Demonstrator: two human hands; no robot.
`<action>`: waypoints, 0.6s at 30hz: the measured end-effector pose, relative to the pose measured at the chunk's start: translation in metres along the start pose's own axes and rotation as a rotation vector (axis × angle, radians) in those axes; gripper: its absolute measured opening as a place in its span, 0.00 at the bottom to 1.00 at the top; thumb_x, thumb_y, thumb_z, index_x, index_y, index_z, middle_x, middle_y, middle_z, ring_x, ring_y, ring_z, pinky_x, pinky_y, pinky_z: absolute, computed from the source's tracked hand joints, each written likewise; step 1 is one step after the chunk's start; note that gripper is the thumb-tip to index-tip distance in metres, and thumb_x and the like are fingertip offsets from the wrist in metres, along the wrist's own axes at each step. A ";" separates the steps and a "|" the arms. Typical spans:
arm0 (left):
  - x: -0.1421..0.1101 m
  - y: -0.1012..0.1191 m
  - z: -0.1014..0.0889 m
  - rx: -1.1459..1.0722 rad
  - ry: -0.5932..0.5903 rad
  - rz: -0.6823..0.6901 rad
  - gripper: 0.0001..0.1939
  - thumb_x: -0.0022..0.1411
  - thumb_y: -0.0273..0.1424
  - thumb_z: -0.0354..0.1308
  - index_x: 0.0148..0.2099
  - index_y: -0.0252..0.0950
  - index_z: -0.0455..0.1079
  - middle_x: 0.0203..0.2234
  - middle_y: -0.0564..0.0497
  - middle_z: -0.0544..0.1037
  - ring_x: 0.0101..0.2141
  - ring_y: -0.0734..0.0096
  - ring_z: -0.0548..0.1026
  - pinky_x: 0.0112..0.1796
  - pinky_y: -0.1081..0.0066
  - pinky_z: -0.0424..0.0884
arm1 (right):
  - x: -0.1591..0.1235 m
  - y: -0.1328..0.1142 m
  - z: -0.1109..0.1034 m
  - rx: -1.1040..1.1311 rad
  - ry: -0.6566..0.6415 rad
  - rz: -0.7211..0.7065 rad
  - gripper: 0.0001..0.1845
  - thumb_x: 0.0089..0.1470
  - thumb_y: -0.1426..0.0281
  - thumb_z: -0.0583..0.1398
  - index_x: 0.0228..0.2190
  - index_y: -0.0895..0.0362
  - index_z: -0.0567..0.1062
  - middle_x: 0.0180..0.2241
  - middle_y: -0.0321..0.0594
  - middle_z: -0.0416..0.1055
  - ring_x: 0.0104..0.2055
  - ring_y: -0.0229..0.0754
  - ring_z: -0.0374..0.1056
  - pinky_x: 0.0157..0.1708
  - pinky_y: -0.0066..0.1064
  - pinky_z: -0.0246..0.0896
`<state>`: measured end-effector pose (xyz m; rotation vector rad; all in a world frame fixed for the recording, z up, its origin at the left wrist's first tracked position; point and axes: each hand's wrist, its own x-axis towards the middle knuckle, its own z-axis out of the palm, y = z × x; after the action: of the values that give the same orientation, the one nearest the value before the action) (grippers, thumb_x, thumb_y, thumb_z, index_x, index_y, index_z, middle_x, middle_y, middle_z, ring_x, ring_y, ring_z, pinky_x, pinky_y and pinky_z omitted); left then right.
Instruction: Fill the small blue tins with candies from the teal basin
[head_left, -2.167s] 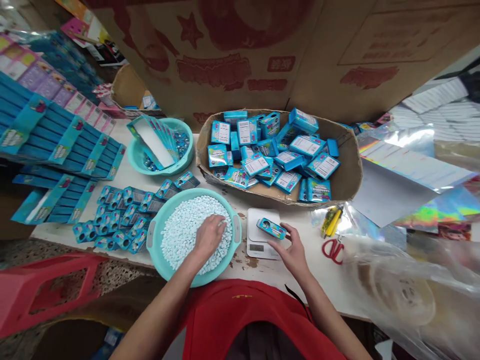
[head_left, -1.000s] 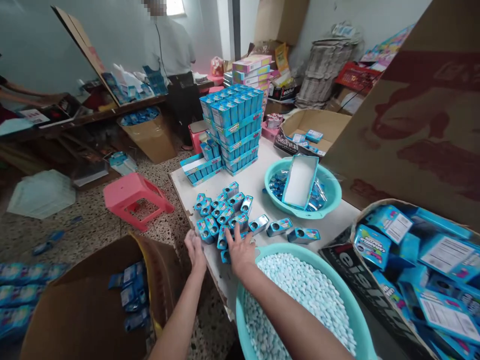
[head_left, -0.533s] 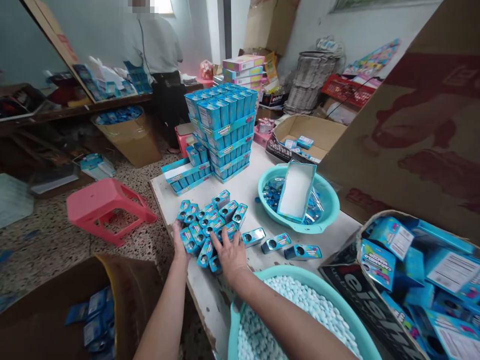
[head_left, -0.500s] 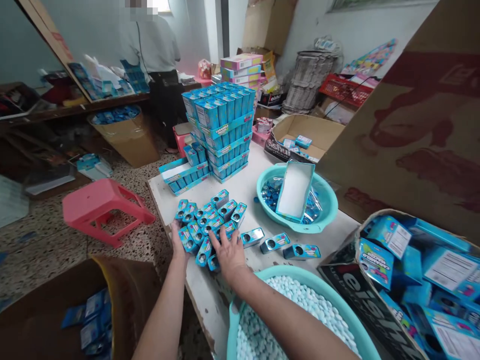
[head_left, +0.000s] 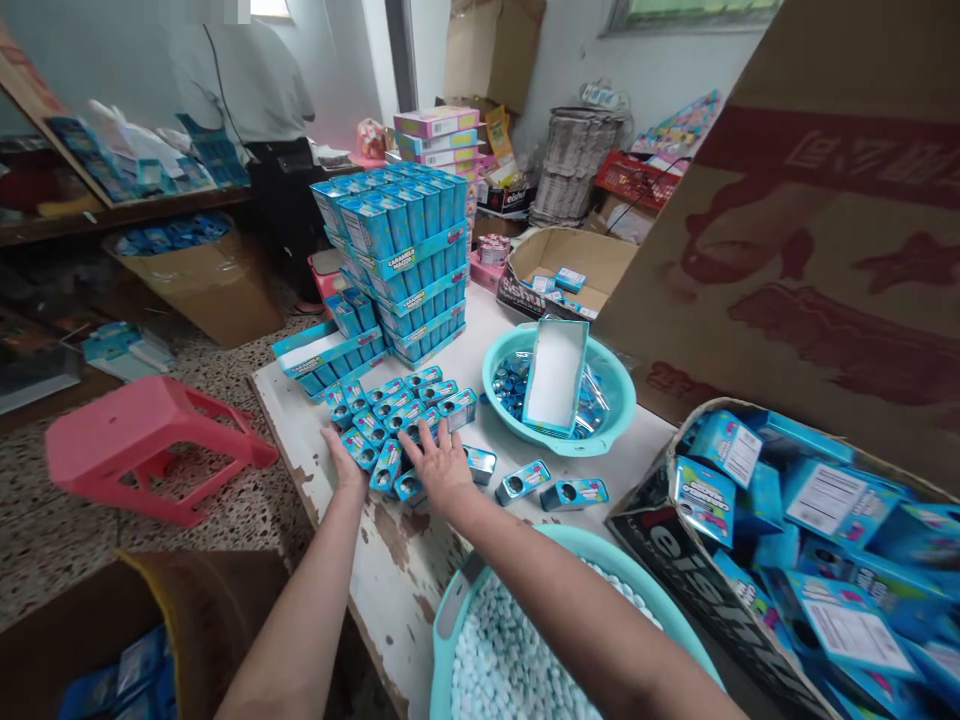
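Observation:
A cluster of small blue candy boxes (head_left: 403, 412), each with a round dark hole on top, stands upright on the white table (head_left: 382, 570). My left hand (head_left: 346, 460) rests open along the near left side of the cluster, touching its outer boxes. Over the right part of the cluster lies my right hand (head_left: 441, 462), fingers spread on the boxes and covering some of them. A few more boxes (head_left: 523, 482) stand apart in a loose row to its right. In front of me, partly behind my right forearm, is a turquoise basin of pale candies (head_left: 495, 650).
Stacked display trays of filled boxes (head_left: 401, 260) stand at the back, beside a part-filled tray (head_left: 330, 355). A turquoise basin (head_left: 619, 420) holds blue caps and a white-lined tray. Blue boxes fill a carton (head_left: 652, 545) at right. A pink stool (head_left: 142, 430) and a person (head_left: 255, 90) are at left.
The camera view has turned right, so everything sits further left. Both hands stay at the cluster, and the boxes near my right hand stand closer together.

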<state>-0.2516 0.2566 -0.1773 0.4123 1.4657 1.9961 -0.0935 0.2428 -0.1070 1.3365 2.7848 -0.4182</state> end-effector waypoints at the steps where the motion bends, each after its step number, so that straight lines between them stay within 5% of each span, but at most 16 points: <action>1: -0.003 0.000 -0.007 0.056 0.053 -0.002 0.32 0.65 0.49 0.31 0.57 0.35 0.62 0.52 0.41 0.70 0.52 0.60 0.69 0.51 0.60 0.66 | -0.015 0.007 -0.006 0.012 0.053 -0.033 0.36 0.55 0.77 0.56 0.62 0.48 0.52 0.65 0.44 0.45 0.65 0.57 0.40 0.59 0.53 0.44; 3: -0.019 0.002 -0.029 0.227 0.210 0.050 0.29 0.64 0.49 0.38 0.58 0.35 0.60 0.53 0.39 0.68 0.53 0.60 0.67 0.53 0.60 0.63 | -0.059 0.029 -0.019 0.077 0.210 -0.026 0.36 0.52 0.76 0.59 0.60 0.51 0.55 0.63 0.47 0.50 0.64 0.56 0.45 0.59 0.50 0.46; 5: -0.048 0.008 -0.051 0.439 0.315 0.177 0.28 0.60 0.46 0.49 0.57 0.35 0.59 0.53 0.39 0.67 0.52 0.60 0.67 0.53 0.59 0.63 | -0.110 0.060 -0.028 0.189 0.366 0.209 0.29 0.52 0.71 0.60 0.55 0.58 0.62 0.56 0.52 0.60 0.58 0.54 0.56 0.55 0.45 0.54; 8: -0.104 0.020 -0.055 0.691 0.121 0.403 0.23 0.57 0.43 0.56 0.51 0.37 0.64 0.45 0.44 0.71 0.46 0.61 0.70 0.49 0.59 0.66 | -0.167 0.116 -0.031 0.339 0.400 0.689 0.30 0.48 0.63 0.63 0.50 0.63 0.65 0.48 0.55 0.65 0.48 0.55 0.65 0.46 0.43 0.63; 10: -0.133 0.025 -0.029 0.829 -0.217 0.552 0.16 0.58 0.40 0.55 0.46 0.38 0.68 0.42 0.44 0.72 0.45 0.60 0.71 0.49 0.59 0.66 | -0.178 0.146 -0.026 0.441 0.218 0.848 0.35 0.42 0.65 0.67 0.49 0.66 0.65 0.46 0.56 0.65 0.46 0.55 0.67 0.45 0.42 0.63; 13: -0.152 0.024 0.029 1.168 -0.750 0.739 0.18 0.59 0.29 0.54 0.52 0.42 0.68 0.50 0.43 0.70 0.55 0.55 0.64 0.56 0.52 0.55 | -0.160 0.166 -0.012 0.733 0.074 0.856 0.42 0.33 0.69 0.70 0.51 0.65 0.63 0.42 0.49 0.68 0.45 0.53 0.68 0.44 0.38 0.64; 15: -0.151 0.020 0.060 1.429 -0.888 0.794 0.23 0.59 0.23 0.50 0.56 0.43 0.65 0.51 0.43 0.69 0.56 0.55 0.62 0.56 0.48 0.51 | -0.138 0.165 -0.001 0.870 0.132 0.806 0.47 0.26 0.72 0.71 0.51 0.62 0.61 0.41 0.45 0.68 0.45 0.51 0.68 0.43 0.37 0.65; 18: -0.141 0.014 0.080 1.673 -0.906 0.808 0.26 0.60 0.19 0.45 0.59 0.40 0.62 0.45 0.41 0.72 0.49 0.57 0.66 0.53 0.50 0.56 | -0.109 0.152 0.017 0.893 0.326 0.729 0.45 0.21 0.74 0.71 0.46 0.59 0.63 0.40 0.43 0.68 0.44 0.53 0.67 0.42 0.39 0.65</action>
<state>-0.1018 0.2227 -0.1216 2.4001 2.0048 0.1454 0.0908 0.2460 -0.1436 2.6092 2.0382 -1.5832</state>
